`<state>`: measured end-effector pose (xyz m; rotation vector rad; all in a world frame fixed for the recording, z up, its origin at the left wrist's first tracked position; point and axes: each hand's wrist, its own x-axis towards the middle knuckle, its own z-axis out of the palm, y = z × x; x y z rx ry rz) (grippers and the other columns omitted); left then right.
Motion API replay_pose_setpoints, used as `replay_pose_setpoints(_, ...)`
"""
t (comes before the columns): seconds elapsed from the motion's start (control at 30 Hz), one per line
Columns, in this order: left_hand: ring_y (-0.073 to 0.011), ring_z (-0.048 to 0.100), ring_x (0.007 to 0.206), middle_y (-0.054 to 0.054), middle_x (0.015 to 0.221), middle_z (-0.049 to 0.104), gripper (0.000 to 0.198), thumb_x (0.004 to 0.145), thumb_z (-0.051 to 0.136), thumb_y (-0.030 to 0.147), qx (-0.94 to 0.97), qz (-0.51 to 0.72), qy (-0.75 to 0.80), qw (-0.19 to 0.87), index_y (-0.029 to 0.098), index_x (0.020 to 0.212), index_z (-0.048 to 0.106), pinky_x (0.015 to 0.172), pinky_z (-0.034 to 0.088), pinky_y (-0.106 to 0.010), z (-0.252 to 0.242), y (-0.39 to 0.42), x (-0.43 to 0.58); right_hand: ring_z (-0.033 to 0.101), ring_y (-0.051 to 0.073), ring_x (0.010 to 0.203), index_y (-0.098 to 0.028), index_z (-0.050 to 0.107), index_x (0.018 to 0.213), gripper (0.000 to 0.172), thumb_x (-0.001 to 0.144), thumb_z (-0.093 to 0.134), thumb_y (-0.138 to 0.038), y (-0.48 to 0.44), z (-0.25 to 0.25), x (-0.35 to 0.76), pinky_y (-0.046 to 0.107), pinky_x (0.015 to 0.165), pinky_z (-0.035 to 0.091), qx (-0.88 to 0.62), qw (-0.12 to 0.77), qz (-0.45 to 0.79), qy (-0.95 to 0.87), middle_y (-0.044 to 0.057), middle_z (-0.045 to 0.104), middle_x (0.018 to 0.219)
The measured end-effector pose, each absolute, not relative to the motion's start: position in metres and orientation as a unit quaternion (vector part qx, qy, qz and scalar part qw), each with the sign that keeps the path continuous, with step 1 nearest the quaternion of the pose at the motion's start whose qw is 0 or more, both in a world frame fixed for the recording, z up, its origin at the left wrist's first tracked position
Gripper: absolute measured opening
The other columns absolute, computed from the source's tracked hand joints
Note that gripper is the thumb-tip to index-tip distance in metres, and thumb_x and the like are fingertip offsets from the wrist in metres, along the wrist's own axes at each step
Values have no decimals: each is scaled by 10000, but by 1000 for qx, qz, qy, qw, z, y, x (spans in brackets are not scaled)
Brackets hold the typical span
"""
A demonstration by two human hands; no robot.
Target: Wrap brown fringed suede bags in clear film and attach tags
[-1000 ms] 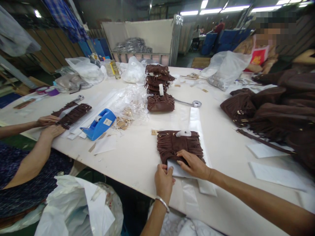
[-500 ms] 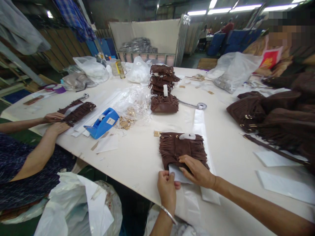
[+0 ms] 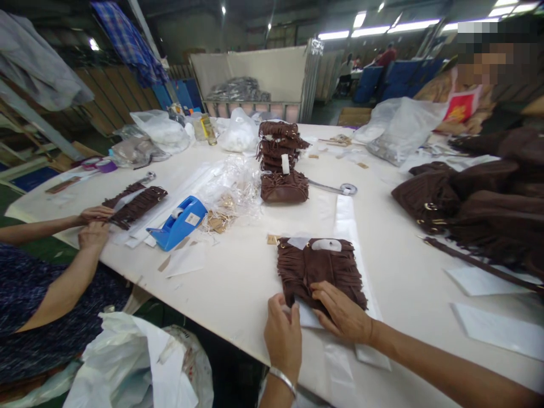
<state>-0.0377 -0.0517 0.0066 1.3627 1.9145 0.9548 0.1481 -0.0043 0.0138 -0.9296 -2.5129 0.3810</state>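
A dark brown fringed bag lies flat on the table in front of me, its brass eyelets along the far edge. My left hand, wearing a silver bangle, pinches the bag's near left corner. Across the near edge rests my right hand, fingers on top of the leather and thumb lower down by a white sheet. That sheet sticks out from the near edge, partly hidden by the hands. A white wrapped piece and a small pale scrap lie along the far edge.
A stack of fringed bags stands farther back. A blue tape dispenser sits left of clear plastic bags. At far left, a co-worker's hands handle another fringed bag. Larger brown bags are piled at right.
My left hand has shifted slightly left, and less of the white sheet shows at the near edge. A pale scrap now shows at the bag's far left. The view has tilted up slightly.
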Motion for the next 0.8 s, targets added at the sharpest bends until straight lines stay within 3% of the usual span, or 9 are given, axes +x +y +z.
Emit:
replay_pose_setpoints(0.1,-229,622,1028,-101,1140,605,284,951,419,283,585,321,713,216,188,1204,504,826,510,-336,2,-43,-38,498,267,1208,-132,470,1203,315,894,500,-186,-6,12,150,439,1031,463,-336,229,119,-906,185,533,1237)
replay_pose_setpoints(0.23,-190,650,836,-77,1034,633,366,940,347,161,620,297,703,179,224,1227,564,689,504,-278,-10,-31,-37,511,261,1222,-136,468,1228,345,886,503,-175,-8,6,153,404,1033,472,-337,259,86,-901,183,555,1245)
replay_pose_setpoints(0.3,-192,649,811,-71,972,649,380,920,334,133,619,327,688,192,225,1160,613,697,504,-284,-15,-27,-39,517,260,1220,-138,481,1227,345,886,507,-186,-8,4,155,398,1030,472,-337,262,73,-901,179,564,1246)
replay_pose_setpoints(0.4,-192,651,840,-58,902,676,300,848,388,115,556,412,666,277,202,964,651,762,507,-292,-21,-23,-42,516,264,1207,-144,501,1233,359,882,518,-212,-9,6,156,418,1030,453,-340,234,69,-908,169,562,1264)
replay_pose_setpoints(0.53,-161,585,532,20,624,625,179,811,467,248,410,443,654,456,202,897,618,523,467,-251,-25,-19,-46,510,271,1138,-176,549,1173,306,894,516,-300,-7,17,152,454,967,426,-353,181,98,-913,150,549,1260)
replay_pose_setpoints(0.63,-170,569,476,44,560,597,206,793,518,364,388,406,649,513,212,903,603,485,458,-260,-26,-17,-56,502,255,1049,-189,575,1116,298,898,503,-380,-3,23,149,428,889,409,-346,157,117,-917,133,547,1226)
replay_pose_setpoints(0.7,-181,608,539,24,630,639,191,793,492,319,456,373,657,471,225,904,617,544,488,-280,-20,-12,-65,493,243,999,-197,578,1104,321,897,498,-428,0,22,150,409,845,394,-338,156,107,-922,121,546,1216)
replay_pose_setpoints(0.8,-220,660,831,-46,848,686,209,812,447,221,629,379,620,277,230,866,649,784,513,-348,-1,0,-67,488,229,932,-209,577,1087,338,894,492,-472,4,15,149,390,793,382,-339,167,86,-922,102,554,1198)
